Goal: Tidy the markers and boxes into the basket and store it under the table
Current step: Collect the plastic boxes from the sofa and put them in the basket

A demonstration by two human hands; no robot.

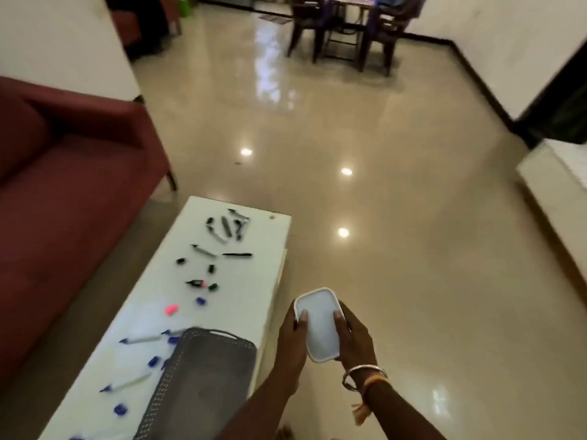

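Two hands: left hand [290,336] and right hand [351,336] clasp one box [318,323] between them, off the table's right edge, above the floor [413,217].
Left hand: curled on the box's left long side, thumb lying over the lid.
Right hand: curled on the right long side, thumb on the lid; bangles [365,376] at the wrist.
Box: white, rounded rectangle, lid on; contents cannot be told.
Handling: probably light, stiff plastic with a smooth, somewhat slippery surface; best held across the long sides as here, with thumbs keeping the lid down.
Basket [203,376]: dark, woven, on the table's near right corner, just left of the left hand; appears empty, though blur limits certainty.
Markers [227,227]: scattered over the table [254,281], a dark cluster at the far end, blue ones and loose caps near the basket's left side; a pink cap [171,310] lies between.
Sofa [63,185]: red, left of the table.
Progress: early; the box is not yet in the basket.
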